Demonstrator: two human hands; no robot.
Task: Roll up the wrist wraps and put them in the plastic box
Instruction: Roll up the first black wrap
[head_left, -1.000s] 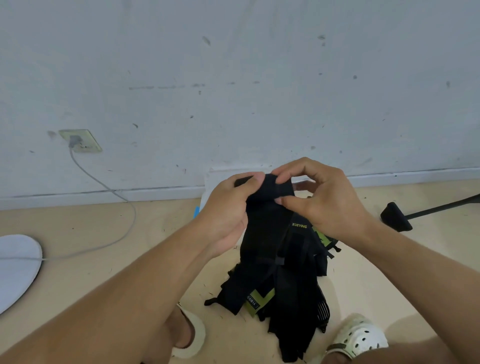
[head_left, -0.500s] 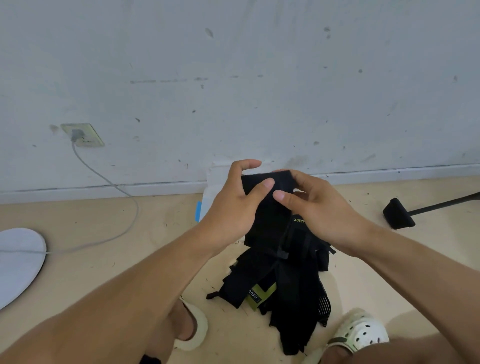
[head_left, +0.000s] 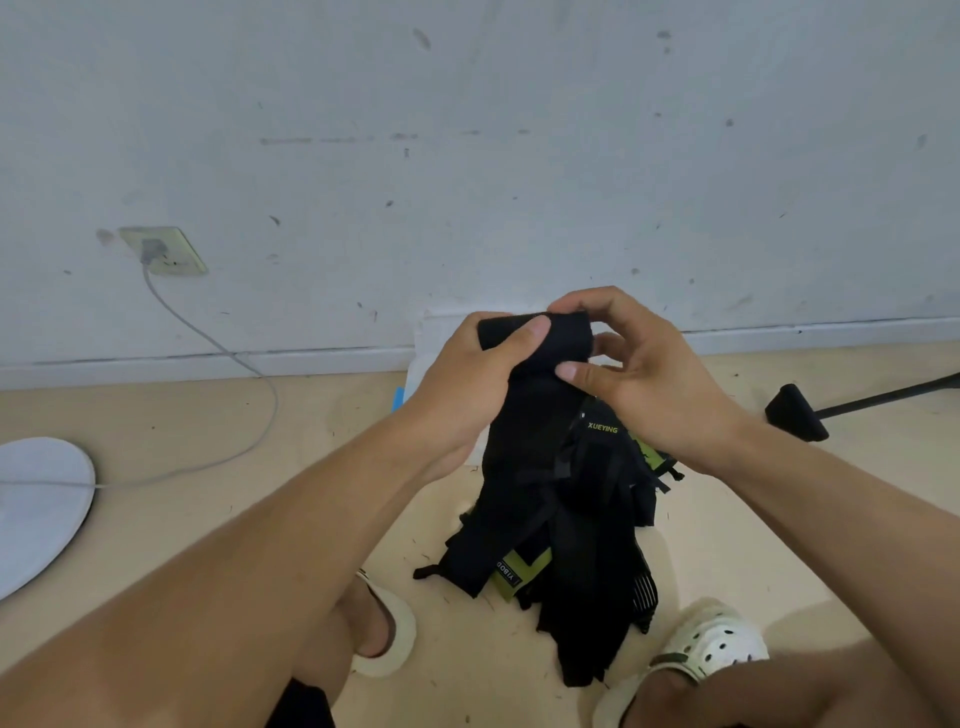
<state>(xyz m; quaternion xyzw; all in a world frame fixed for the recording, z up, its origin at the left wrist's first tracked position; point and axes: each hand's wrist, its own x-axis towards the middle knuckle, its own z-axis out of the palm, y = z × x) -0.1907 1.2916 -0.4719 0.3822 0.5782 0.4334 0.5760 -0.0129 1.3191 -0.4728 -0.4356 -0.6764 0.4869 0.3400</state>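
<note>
Since half a second ago my right hand (head_left: 654, 384) has lifted and arched over the top of the wrist wrap (head_left: 540, 395), its fingers (head_left: 576, 300) now curled over the rolled end while the thumb presses the front; my left hand (head_left: 467, 384) has barely shifted, thumb across the roll and fingers curled behind it. Both hands grip the same black wrap. The roll's axis runs left to right between my hands, and the unrolled tail hangs straight down into the pile of wraps (head_left: 566, 551) on the floor (head_left: 260, 426). As I judge it, the next turn must wind downward along that tail. Only a pale edge of the plastic box (head_left: 441, 332) shows, beyond my left hand against the wall.
</note>
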